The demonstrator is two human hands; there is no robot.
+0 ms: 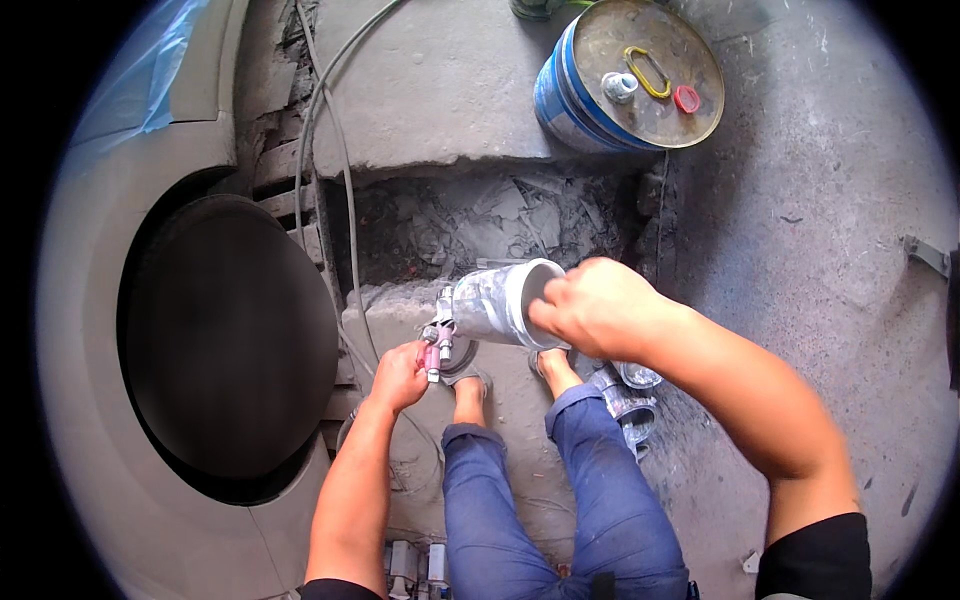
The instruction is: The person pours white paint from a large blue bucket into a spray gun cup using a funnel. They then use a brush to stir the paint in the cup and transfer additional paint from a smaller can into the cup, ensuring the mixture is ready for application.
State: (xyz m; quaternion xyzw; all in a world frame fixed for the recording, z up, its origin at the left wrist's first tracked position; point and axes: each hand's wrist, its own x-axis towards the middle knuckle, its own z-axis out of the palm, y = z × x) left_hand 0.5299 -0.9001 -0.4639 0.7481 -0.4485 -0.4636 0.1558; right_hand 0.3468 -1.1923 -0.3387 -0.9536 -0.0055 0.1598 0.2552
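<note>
My left hand (403,375) is wrapped round a spray gun (436,350) with pink and silver fittings, held tipped sideways. A large paint-smeared cup (485,303) is attached to it, its open mouth turned to the right. My right hand (590,305) is at that mouth with curled fingers, some hidden inside the cup, so I cannot make out what they hold.
A large panel (90,300) with a dark round opening and blue masking film fills the left. Hoses (350,200) run beside a broken, debris-filled recess (500,215). A blue drum (560,80) stands at top right. Paint-smeared containers (625,410) lie by my right foot.
</note>
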